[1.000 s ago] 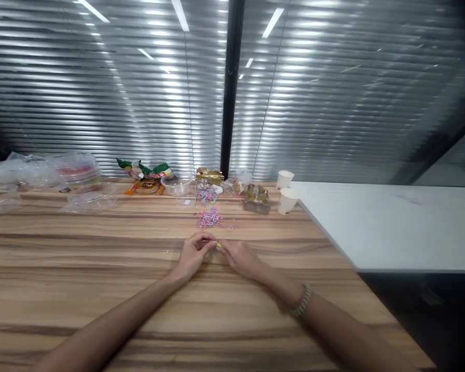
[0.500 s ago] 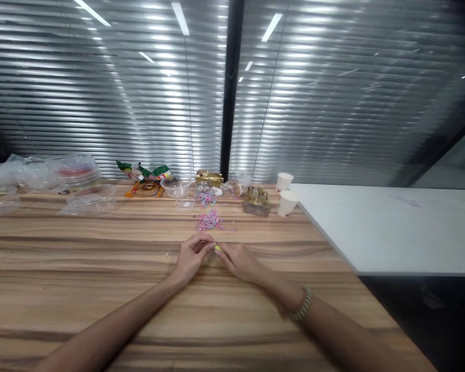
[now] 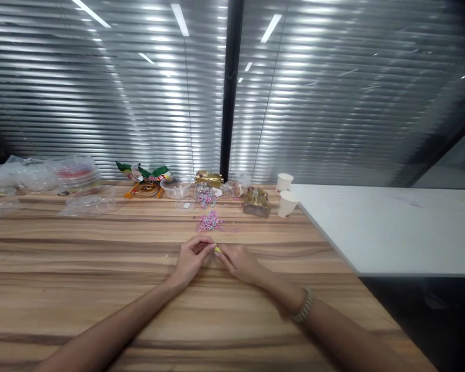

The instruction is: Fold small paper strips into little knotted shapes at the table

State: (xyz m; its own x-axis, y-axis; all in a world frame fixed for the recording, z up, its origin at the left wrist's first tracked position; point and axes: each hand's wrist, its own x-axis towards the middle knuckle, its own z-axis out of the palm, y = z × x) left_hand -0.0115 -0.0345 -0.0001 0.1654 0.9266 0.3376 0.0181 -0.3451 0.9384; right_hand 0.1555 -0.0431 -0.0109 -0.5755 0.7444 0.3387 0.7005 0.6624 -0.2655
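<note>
Both hands, left hand [image 3: 191,260] and right hand [image 3: 238,262], apparently pinch a small yellow piece [image 3: 217,250].

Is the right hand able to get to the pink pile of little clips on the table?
Probably yes. The right hand lies on the wooden table just short of the pink pile, with only bare wood between. But its fingers pinch a small yellow piece together with the left hand.

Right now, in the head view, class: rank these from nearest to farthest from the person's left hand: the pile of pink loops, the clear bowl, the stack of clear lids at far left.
1. Pile of pink loops: on the wooden table just beyond the left hand.
2. Clear bowl: farther back, near the blinds.
3. Stack of clear lids: far left, at the back.
</note>
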